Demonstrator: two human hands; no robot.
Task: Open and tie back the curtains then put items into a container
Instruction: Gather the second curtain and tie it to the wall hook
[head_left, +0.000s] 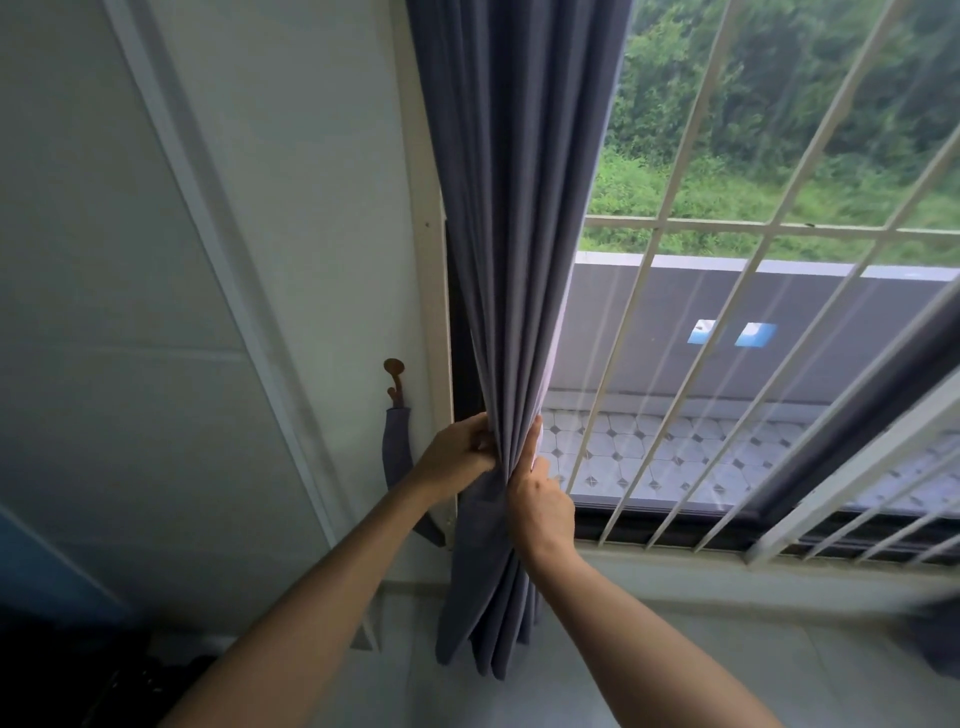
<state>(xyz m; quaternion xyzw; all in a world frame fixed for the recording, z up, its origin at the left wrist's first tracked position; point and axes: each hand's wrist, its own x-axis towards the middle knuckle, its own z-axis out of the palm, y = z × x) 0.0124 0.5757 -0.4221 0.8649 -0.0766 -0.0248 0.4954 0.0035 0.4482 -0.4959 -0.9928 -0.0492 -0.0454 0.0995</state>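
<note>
Grey-blue curtain (511, 260) hangs bunched at the window's left edge, my left hand (457, 454) and right hand (540, 501) both clamped round its pleats. The tieback (397, 449) dangles from its wall hook (395, 376) at nine o'clock. If I loosen one grip to reach it, folds could spill out.

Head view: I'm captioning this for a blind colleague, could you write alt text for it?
Two bare hands bunch a grey-blue curtain at the window's left edge, the left hand and the right hand gripping its folds. A matching tieback hangs from a wall hook beside it; white window bars front greenery outside.
</note>
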